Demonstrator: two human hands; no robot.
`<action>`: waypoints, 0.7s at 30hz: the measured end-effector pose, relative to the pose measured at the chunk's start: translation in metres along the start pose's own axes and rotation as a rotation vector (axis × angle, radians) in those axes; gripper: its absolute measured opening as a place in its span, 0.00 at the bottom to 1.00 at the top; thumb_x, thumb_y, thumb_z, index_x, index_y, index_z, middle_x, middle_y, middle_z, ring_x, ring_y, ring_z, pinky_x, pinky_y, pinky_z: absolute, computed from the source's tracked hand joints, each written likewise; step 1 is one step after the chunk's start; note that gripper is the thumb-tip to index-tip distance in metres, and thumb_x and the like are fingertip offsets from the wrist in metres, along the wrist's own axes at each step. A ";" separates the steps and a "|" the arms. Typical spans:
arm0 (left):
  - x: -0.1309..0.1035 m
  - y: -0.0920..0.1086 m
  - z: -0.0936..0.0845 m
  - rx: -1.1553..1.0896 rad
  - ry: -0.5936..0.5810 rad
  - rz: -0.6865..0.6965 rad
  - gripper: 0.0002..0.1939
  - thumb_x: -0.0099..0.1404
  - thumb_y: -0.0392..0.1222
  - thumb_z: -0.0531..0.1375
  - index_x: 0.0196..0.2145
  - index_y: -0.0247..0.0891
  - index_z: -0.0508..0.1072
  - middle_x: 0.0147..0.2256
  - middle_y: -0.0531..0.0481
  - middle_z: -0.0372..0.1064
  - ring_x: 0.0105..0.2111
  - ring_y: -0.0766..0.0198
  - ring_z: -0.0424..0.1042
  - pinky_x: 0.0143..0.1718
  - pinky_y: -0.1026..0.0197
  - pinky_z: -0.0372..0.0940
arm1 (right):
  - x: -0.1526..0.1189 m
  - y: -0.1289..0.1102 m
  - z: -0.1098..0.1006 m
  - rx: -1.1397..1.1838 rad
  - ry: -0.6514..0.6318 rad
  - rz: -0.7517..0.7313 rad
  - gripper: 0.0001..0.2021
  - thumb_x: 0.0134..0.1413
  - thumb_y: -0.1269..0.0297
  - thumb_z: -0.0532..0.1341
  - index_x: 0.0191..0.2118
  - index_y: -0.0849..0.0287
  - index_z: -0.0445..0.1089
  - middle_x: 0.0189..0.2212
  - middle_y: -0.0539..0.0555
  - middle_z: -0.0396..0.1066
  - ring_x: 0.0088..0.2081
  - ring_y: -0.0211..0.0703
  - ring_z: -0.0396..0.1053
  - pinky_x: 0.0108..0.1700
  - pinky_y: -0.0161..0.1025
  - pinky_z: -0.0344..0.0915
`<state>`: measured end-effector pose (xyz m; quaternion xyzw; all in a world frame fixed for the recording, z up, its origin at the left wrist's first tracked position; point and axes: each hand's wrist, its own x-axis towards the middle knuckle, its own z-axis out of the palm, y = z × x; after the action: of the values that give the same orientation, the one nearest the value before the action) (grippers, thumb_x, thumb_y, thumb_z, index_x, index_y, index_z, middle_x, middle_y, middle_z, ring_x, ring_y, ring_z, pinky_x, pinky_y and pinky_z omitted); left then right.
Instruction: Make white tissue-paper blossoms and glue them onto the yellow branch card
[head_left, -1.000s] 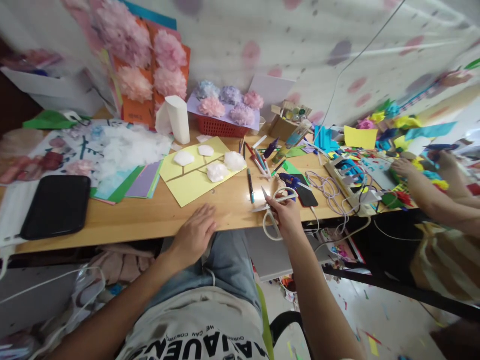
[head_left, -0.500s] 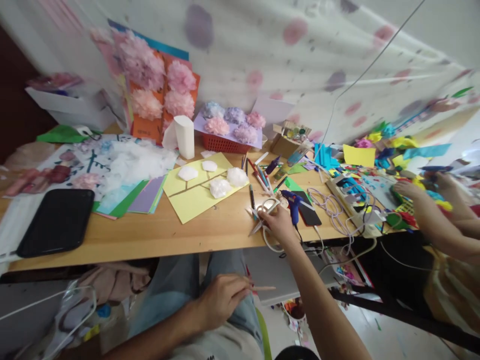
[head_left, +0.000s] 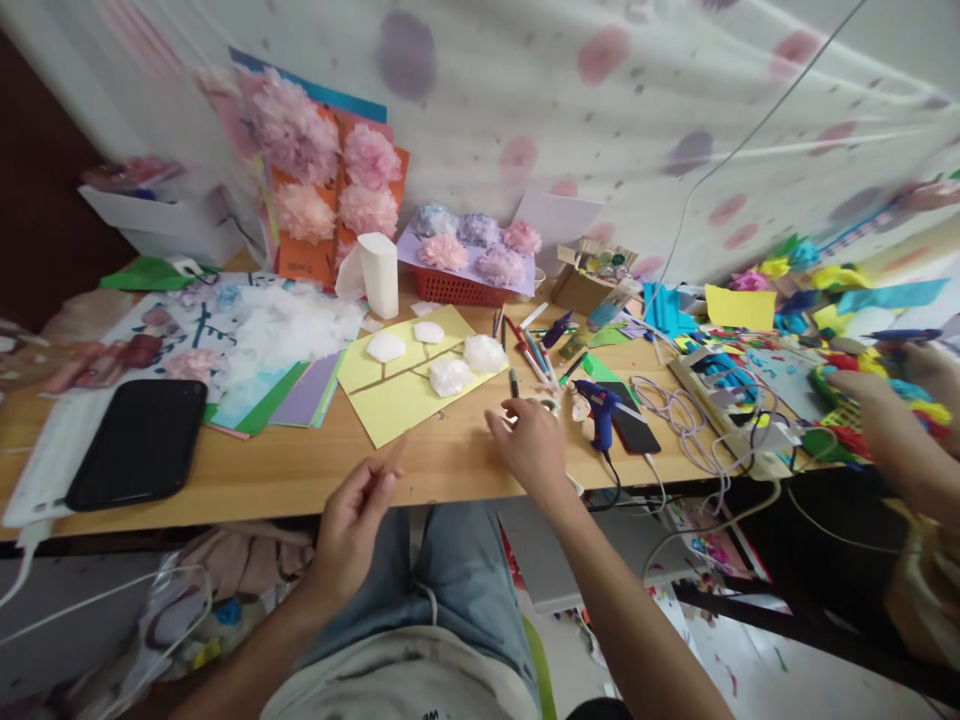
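Observation:
My left hand (head_left: pixel 349 535) is raised at the table's front edge, fingers closed on a thin brown strip (head_left: pixel 396 453). The strip's tip points toward the yellow card (head_left: pixel 367 405). On the card are brown branch lines, two flat white paper pieces (head_left: pixel 385 347) and two fluffy white flowers (head_left: pixel 450 377). My right hand (head_left: pixel 531 445) hovers just right of the card, thumb and fingers apart, nothing seen in it. Under its wrist a bit of white scissors handle (head_left: pixel 574 484) shows; the rest is hidden. A blue glue gun (head_left: pixel 601 410) lies to its right.
A black phone (head_left: pixel 139 440) lies at the left, a white paper roll (head_left: pixel 379 275) stands behind the card. Pens (head_left: pixel 534 350), a second phone (head_left: pixel 628 418), cables and a power strip (head_left: pixel 720 415) spread rightward. Another person's hands (head_left: pixel 877 400) work at far right.
My right hand has let go of the scissors and shifted slightly left. My left hand has risen from my lap to the table edge, bringing the brown strip near the card.

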<state>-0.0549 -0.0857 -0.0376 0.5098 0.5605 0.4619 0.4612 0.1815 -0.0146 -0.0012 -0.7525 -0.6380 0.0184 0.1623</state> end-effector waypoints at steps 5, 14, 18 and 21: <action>0.060 0.019 -0.003 -0.153 0.038 0.065 0.18 0.66 0.57 0.58 0.36 0.37 0.71 0.21 0.59 0.50 0.20 0.68 0.51 0.22 0.65 0.49 | 0.018 -0.046 0.018 -0.139 -0.050 0.035 0.25 0.59 0.43 0.62 0.40 0.65 0.78 0.43 0.70 0.74 0.50 0.65 0.69 0.47 0.54 0.62; 0.095 0.008 0.003 -0.317 0.064 -0.016 0.18 0.61 0.56 0.62 0.33 0.36 0.69 0.20 0.61 0.51 0.18 0.72 0.50 0.20 0.67 0.43 | 0.003 -0.066 0.053 -0.180 -0.073 -0.192 0.08 0.66 0.68 0.56 0.41 0.61 0.73 0.39 0.63 0.76 0.43 0.57 0.70 0.43 0.49 0.60; 0.095 0.005 0.004 -0.341 0.049 -0.064 0.20 0.59 0.58 0.63 0.33 0.36 0.68 0.20 0.60 0.53 0.18 0.72 0.50 0.19 0.67 0.41 | -0.004 -0.065 0.047 -0.215 -0.076 -0.269 0.09 0.60 0.78 0.54 0.38 0.62 0.71 0.37 0.64 0.75 0.40 0.57 0.69 0.39 0.46 0.60; 0.097 0.004 0.003 -0.359 0.050 -0.074 0.21 0.59 0.58 0.63 0.33 0.36 0.69 0.21 0.60 0.54 0.18 0.73 0.51 0.19 0.68 0.41 | -0.033 -0.045 0.028 -0.139 -0.062 -0.360 0.09 0.59 0.78 0.54 0.34 0.60 0.68 0.33 0.60 0.73 0.37 0.54 0.69 0.37 0.44 0.59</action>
<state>-0.0563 0.0116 -0.0388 0.3869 0.4986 0.5496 0.5474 0.1258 -0.0344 -0.0218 -0.6347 -0.7668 -0.0320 0.0909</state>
